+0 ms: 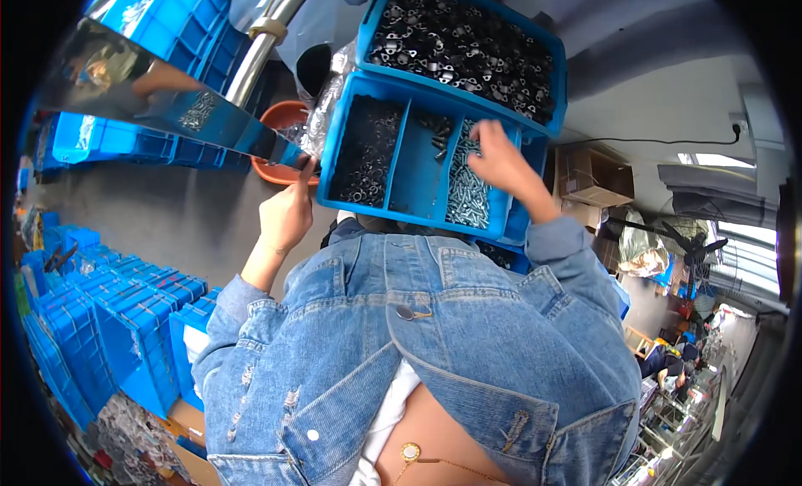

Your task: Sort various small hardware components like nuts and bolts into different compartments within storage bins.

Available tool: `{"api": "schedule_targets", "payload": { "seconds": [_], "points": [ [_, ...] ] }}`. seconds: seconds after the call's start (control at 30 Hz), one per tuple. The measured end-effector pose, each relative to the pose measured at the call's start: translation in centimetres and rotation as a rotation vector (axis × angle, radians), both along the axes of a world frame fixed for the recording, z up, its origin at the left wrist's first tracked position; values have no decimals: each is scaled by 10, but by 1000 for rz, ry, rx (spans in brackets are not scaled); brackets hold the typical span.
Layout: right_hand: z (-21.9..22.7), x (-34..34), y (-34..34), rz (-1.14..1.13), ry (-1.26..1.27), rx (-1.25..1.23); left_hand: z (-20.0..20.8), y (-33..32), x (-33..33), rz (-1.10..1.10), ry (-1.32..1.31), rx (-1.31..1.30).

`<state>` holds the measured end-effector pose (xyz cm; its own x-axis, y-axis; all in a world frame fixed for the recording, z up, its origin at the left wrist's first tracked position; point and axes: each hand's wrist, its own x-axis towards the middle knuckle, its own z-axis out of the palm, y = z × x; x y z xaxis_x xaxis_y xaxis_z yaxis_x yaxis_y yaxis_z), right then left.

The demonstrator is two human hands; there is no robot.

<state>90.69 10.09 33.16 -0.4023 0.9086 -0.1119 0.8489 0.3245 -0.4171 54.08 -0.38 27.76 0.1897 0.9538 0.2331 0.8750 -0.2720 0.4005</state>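
Observation:
My right hand (504, 163) is over the compartment of silver screws (469, 198) at the right side of a divided blue bin (407, 204). Its fingers are curled, with the tips down at the screws; whatever they pinch is too small to make out. Left of the bin, my left hand (286, 215) is closed, its index finger pointing up beside the end of a shiny metal plate (209, 110). Something small and dark shows at that fingertip. Black ring-like parts (368, 148) fill the bin's left compartment, and a few dark small pieces (439, 139) lie in the middle one.
Beyond the divided bin, another blue bin holds black and silver clamp-like parts (468, 52). An orange basin (280, 173) and a clear plastic bag (330, 110) sit at its left. Blue crates (125, 336) are stacked at lower left. A cardboard box (593, 177) and a fan (693, 244) stand at right.

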Motion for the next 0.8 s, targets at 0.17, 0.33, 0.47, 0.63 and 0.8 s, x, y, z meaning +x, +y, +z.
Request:
{"api": "schedule_targets", "payload": {
  "seconds": [0.17, 0.33, 0.47, 0.63, 0.8],
  "points": [
    [-9, -5, -40, 89, -341, -545, 35, 10, 24, -68, -242, 105],
    [-18, -1, -45, 191, -353, -483, 8, 51, 80, -326, 65, -36],
    [-28, 6, -52, 255, -252, -467, -8, 72, 97, -363, 436, -317],
    [-35, 13, -54, 313, -72, -211, 10, 68, 95, -289, 417, -351],
    [-23, 23, -41, 145, 136, -282, 14, 58, 90, -167, 304, -314]
  ]
}}
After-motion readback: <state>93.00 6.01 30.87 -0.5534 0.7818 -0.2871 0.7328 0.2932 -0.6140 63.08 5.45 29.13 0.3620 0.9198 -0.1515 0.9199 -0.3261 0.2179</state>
